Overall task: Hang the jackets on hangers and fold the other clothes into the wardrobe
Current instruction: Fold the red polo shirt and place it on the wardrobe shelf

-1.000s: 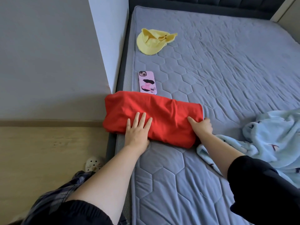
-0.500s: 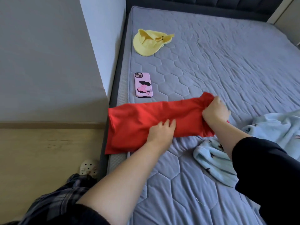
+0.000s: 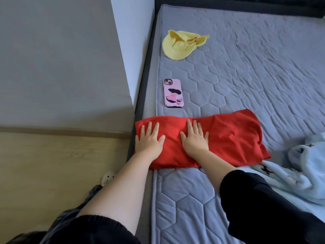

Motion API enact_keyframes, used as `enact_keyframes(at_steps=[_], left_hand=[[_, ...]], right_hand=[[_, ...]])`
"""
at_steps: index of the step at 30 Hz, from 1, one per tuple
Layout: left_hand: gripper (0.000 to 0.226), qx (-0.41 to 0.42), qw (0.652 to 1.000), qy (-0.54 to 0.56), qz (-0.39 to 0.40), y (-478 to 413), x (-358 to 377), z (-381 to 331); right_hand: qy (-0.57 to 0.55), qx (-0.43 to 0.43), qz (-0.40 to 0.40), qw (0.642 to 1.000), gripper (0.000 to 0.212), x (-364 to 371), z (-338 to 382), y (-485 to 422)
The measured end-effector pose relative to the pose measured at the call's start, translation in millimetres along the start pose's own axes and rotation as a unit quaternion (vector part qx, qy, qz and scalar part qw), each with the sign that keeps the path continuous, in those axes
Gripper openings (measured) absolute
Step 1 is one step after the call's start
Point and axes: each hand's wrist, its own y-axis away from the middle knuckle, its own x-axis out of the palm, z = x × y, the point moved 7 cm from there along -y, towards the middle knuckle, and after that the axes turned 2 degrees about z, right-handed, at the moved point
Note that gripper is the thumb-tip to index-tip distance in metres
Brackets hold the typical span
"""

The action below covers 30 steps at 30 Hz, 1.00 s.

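Observation:
A red garment (image 3: 233, 138) lies folded into a long band across the near left edge of the grey quilted mattress (image 3: 246, 76). My left hand (image 3: 149, 140) presses flat on its left end, fingers straight and spread. My right hand (image 3: 194, 138) presses flat on its middle, fingers straight. The right end of the garment is loose and slightly rumpled. A light blue patterned garment (image 3: 302, 173) lies crumpled at the right, touching the red one's lower right corner.
A pink phone (image 3: 173, 93) lies on the mattress just beyond the red garment. A yellow hat (image 3: 181, 44) sits farther back. A grey-white wall corner (image 3: 130, 50) stands left of the bed, above wooden floor (image 3: 52, 164). A white clog (image 3: 107, 176) peeks out by the bed.
My right hand has let go of the garment's right end, which it had lifted and folded, and now lies flat on the middle. My left hand has slid to the left end.

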Motion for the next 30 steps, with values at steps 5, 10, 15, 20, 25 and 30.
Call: enact_keyframes(at_steps=[5,10,15,20,25,30], left_hand=[[0.089,-0.112,0.979,0.163,-0.056,-11.5,-10.6,36.4],[0.074,-0.183,0.926,0.328,-0.041,-20.8,-9.6,61.2],[0.055,-0.142,0.943,0.277,-0.116,-21.2,-25.5,60.0],[0.05,-0.1,0.932,0.327,-0.123,-22.6,-39.1,46.9],[0.051,-0.155,0.905,0.392,-0.056,-25.6,-36.2,50.8],[0.041,-0.192,0.846,0.462,0.184,-5.1,-17.7,41.0]], right_hand=[[0.044,0.012,-0.014,0.999,0.067,14.0,-2.4,-5.6],[0.054,0.014,-0.014,0.998,0.067,17.5,-4.7,-7.7],[0.059,0.014,0.0,0.998,0.067,19.6,-5.4,-10.1],[0.052,0.015,0.026,0.998,0.068,18.5,-5.5,-12.9],[0.051,0.02,0.05,0.997,0.068,19.5,-6.0,-14.2],[0.04,0.023,0.065,0.997,0.068,19.3,-6.8,-15.4]])
